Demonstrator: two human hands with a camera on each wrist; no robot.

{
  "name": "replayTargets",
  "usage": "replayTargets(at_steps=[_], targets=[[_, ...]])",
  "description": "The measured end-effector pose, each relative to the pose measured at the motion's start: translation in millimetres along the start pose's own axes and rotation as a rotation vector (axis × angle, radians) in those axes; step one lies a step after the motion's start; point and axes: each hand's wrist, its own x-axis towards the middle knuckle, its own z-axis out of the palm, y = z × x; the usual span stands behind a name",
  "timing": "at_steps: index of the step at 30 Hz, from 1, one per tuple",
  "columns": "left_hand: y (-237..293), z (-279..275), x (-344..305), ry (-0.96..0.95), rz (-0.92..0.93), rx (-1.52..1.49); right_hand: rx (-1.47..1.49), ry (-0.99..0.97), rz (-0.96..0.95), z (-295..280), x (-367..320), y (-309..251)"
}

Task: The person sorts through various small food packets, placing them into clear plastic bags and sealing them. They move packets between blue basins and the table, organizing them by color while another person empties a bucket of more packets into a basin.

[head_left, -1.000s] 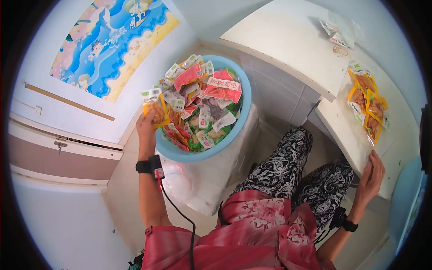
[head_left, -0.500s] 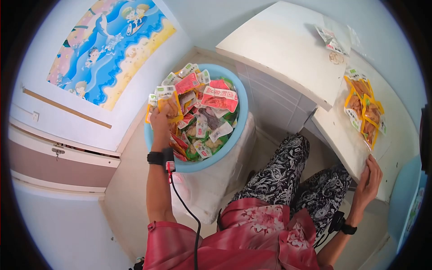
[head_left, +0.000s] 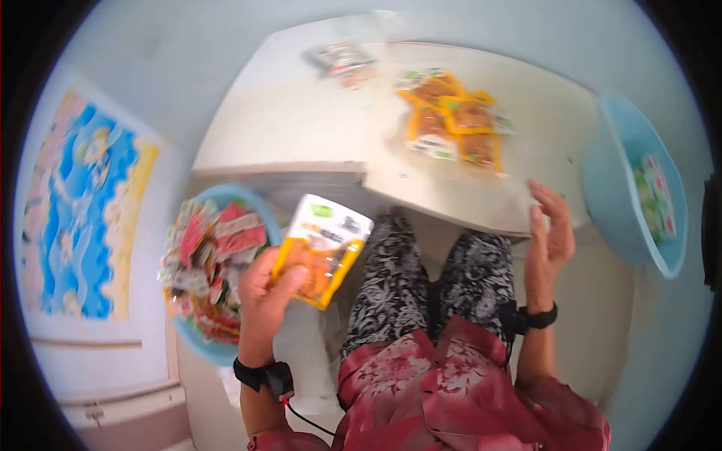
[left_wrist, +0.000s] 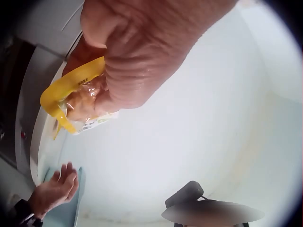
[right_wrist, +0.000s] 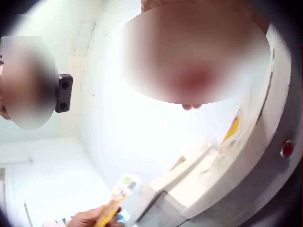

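Note:
My left hand pinches a vacuum-sealed snack packet, thumb across its front, over my lap. The packet is white at the top and yellow-edged below, with brown food behind a clear window. In the left wrist view the left hand partly covers it. By the table's front edge, my right hand is raised with fingers loosely bent and nothing in it. Several similar yellow packets lie grouped on the white table, beyond both hands.
To the left stands a blue basin heaped with mixed red, white and green packets. A second blue basin, with some packets inside, is at the table's right end. A small silvery packet lies toward the back of the table.
My left hand has brought the yellow packet from the left basin over to my lap. The right hand has lifted from the table edge. The head view has turned right toward the table.

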Motion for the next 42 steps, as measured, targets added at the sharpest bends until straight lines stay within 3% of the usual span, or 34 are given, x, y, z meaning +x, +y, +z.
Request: replayTargets(at_steps=[4, 9, 12, 16, 19, 23, 24, 27, 28, 31, 35, 36, 39, 42], targets=[[17.0, 66.2, 30.0, -0.417, -0.004, -0.057, 0.286, -0.234, 0.245, -16.6, 3.2, -31.2], [19.3, 145.3, 54.0, -0.451, -0.032, -0.328, 0.638, -0.433, 0.470, -26.2, -20.2, -24.5], [18.6, 173.8, 60.0, -0.495, -0.033, -0.339, 0.691, -0.283, 0.631, -30.7, -27.6, -23.2], [18.4, 191.6, 59.3, -0.706, 0.032, -0.129, 0.651, 0.036, 0.549, -42.9, -18.5, -13.0], [21.7, 195.3, 57.3, -0.896, 0.118, 0.061, 0.754, -0.368, 0.663, -71.0, -18.0, 1.4], [31.5, 209.7, 57.9, -0.860, 0.205, 0.206, 0.719, -0.534, 0.754, -82.1, -29.2, 10.8], [34.5, 213.3, 58.4, -0.751, 0.166, 0.193, 0.646, -0.470, 0.775, -84.3, -29.0, 11.0], [29.0, 223.7, 74.7, -0.289, 0.495, 0.380, 0.660, -0.171, 0.825, -93.7, -28.8, 12.0], [33.5, 226.8, 79.1, -0.209, 0.494, 0.393, 0.697, -0.074, 0.817, -97.7, -31.0, 17.4], [41.4, 241.8, 93.7, -0.105, 0.640, 0.611, 0.718, 0.244, 0.761, -99.7, -36.3, 28.2], [31.8, 275.0, 105.5, -0.144, 0.861, 0.812, 0.691, 0.311, 0.694, -104.8, -38.4, 32.5], [25.5, 278.5, 109.6, -0.152, 0.858, 0.819, 0.675, 0.316, 0.702, -105.2, -39.3, 31.9], [5.7, 275.1, 122.3, -0.261, 0.582, 0.723, 0.653, 0.342, 0.723, -105.8, -41.9, 33.4], [7.6, 262.3, 126.4, -0.268, 0.539, 0.689, 0.675, 0.361, 0.729, -105.8, -44.0, 38.4]])
